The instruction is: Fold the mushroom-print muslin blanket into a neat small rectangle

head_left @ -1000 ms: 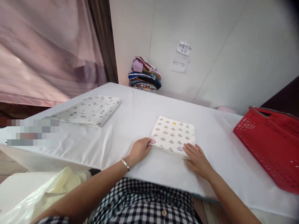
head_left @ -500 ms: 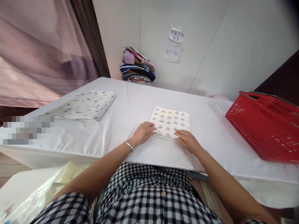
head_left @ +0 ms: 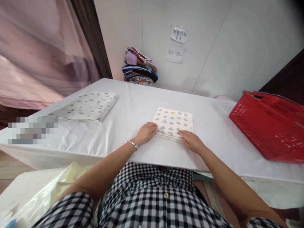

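A folded white cloth printed with rows of grey shapes and one yellow shape lies on the white-covered table in front of me. At its near left corner, my left hand has the edge pinched between thumb and fingers. My right hand grips the near right part of the same edge, fingers on top and thumb lower down. Between the hands the upper layer is slightly raised, and further layers show beneath it.
Another folded white cloth with small dark prints lies on the table to the left. A red plastic basket stands at the right. Behind, a pile of folded fabrics rests near the wall. Clear plastic lies at lower left.
Along the near edge, the cloth's upper layer stands a little higher off the layers below. Both hands stay at their corners with only slight movement.
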### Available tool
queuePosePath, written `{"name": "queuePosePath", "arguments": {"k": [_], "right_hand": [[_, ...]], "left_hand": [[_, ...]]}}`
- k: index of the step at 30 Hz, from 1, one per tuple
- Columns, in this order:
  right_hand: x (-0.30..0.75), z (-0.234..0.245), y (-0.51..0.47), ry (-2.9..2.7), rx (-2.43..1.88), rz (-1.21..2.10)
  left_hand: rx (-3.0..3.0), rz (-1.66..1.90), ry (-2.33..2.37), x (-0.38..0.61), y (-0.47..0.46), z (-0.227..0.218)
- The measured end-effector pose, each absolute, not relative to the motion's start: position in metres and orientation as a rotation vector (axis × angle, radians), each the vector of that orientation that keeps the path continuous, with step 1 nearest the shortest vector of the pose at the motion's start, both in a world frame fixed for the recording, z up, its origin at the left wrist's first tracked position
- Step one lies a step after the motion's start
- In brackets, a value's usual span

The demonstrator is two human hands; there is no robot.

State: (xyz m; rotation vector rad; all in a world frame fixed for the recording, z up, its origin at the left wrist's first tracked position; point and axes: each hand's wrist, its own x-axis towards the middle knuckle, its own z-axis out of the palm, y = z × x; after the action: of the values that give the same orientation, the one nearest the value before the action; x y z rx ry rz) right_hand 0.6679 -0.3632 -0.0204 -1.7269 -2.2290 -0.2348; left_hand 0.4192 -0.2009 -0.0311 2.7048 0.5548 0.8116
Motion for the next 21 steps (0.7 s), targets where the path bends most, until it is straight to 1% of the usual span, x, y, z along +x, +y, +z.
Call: {"name": "queuePosePath", "arguments": {"k": [6, 10, 17, 21], "right_hand": [[0.672, -0.023, -0.367, -2.161, -1.771, -0.229], [0.678, -0.028, -0.369, -2.185, -1.750, -0.257], [0.689, -0.036, -0.365, -2.137, -1.795, -0.453], [0.689, -0.041, -0.363, -2.233, -1.773, -0.450]], "left_hand": [[2.775, 0.829, 0.582, 0.409, -0.200, -0.033], [2.702, 0.853, 0.678, 0.398, -0.201, -0.037], [2.509, 0.840, 0.859, 0.398, -0.204, -0.038], [2.515, 0.774, 0.944, 0.401, -0.205, -0.038]]}}
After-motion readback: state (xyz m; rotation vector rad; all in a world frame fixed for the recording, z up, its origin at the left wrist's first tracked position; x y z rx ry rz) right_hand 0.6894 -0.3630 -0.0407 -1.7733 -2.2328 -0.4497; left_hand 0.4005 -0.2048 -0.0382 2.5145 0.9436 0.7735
